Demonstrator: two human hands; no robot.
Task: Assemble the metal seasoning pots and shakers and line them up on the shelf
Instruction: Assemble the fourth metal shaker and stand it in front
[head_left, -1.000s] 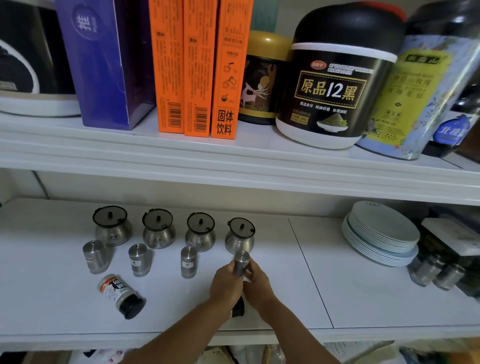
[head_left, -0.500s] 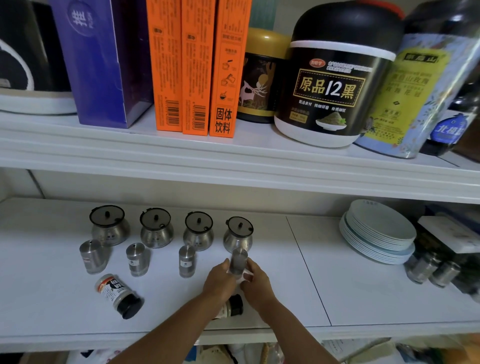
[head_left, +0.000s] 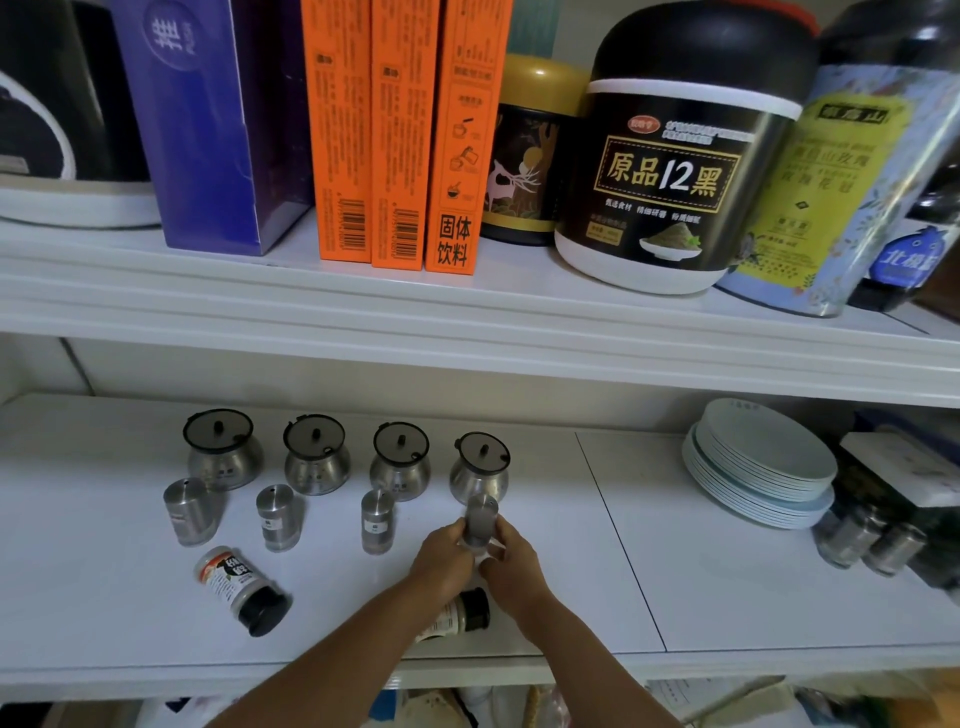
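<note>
Two black-capped plastic spice jars lie on their sides near the front of the white lower shelf (head_left: 727, 587), one (head_left: 239, 590) at the left, the other (head_left: 465, 613) partly hidden under the wrists. Beyond them, the left hand (head_left: 441, 558) and right hand (head_left: 511, 569) curl their fingers round a small cylindrical steel shaker (head_left: 480, 522), held upright. Three matching shakers (head_left: 189, 512) (head_left: 278, 517) (head_left: 377, 521) stand to its left. Four bell-shaped lidded steel pots (head_left: 221, 449) (head_left: 315, 454) (head_left: 400, 460) (head_left: 480, 467) form a row behind. A stack of pale plates (head_left: 761, 462) sits far right.
</note>
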